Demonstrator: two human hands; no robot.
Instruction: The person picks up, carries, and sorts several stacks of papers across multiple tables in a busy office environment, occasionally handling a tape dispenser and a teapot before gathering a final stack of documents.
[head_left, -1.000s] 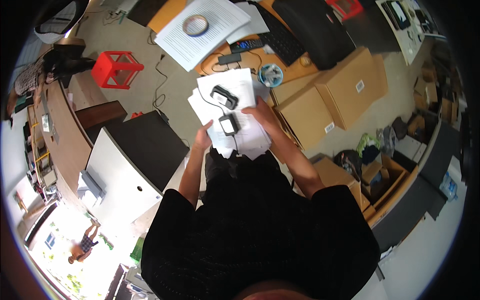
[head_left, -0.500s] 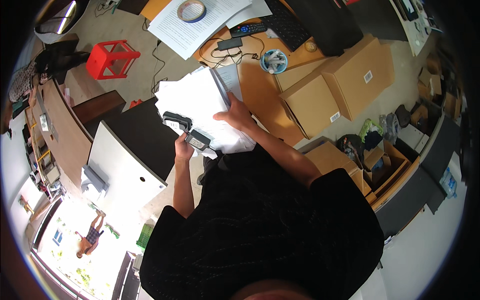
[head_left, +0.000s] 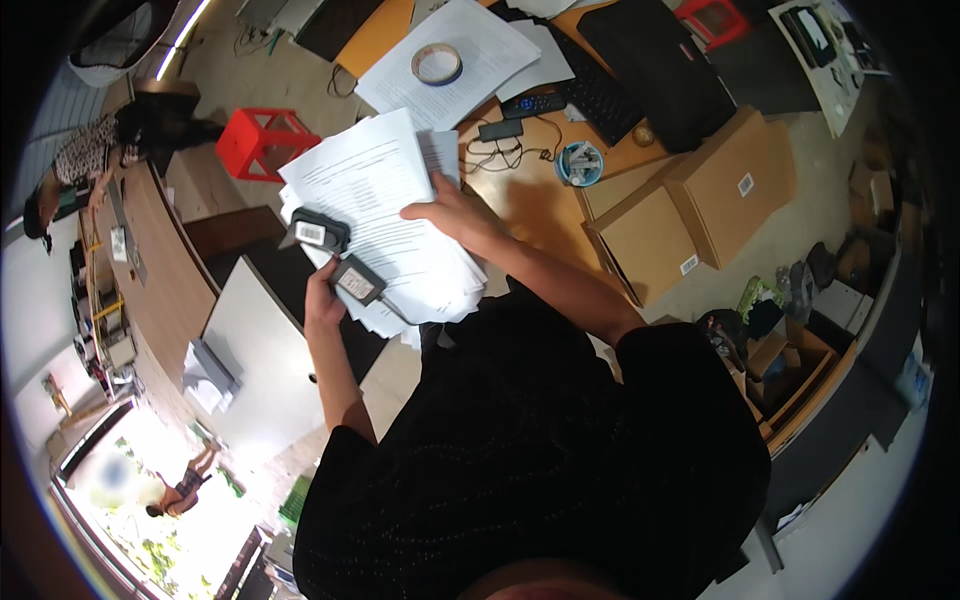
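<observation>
Your left hand (head_left: pixel 322 300) is closed around the lower left edge of a paper stack (head_left: pixel 385 215), held up in front of your chest above the desk (head_left: pixel 535 205). The same hand pins two small black adapters on the top sheet: one (head_left: pixel 358 281) under the thumb, one (head_left: pixel 319 232) just above it; a thin cable trails from the lower one. Your right hand (head_left: pixel 450 215) lies on the stack's right side, fingers curled over the edge; how far they wrap underneath is hidden.

Judgement on handling: the sheets are light, floppy and loose, with edges already fanned and uneven. They will likely slide against each other if tilted. Support from below, grip both side edges. The adapters look hard, smooth and denser than the paper; they could skid off a sloped sheet, so keep the thumb on them.

Nearby on the desk: tape roll (head_left: pixel 437 64) on more papers, remote (head_left: pixel 532 103), cardboard boxes (head_left: pixel 690 200).
</observation>
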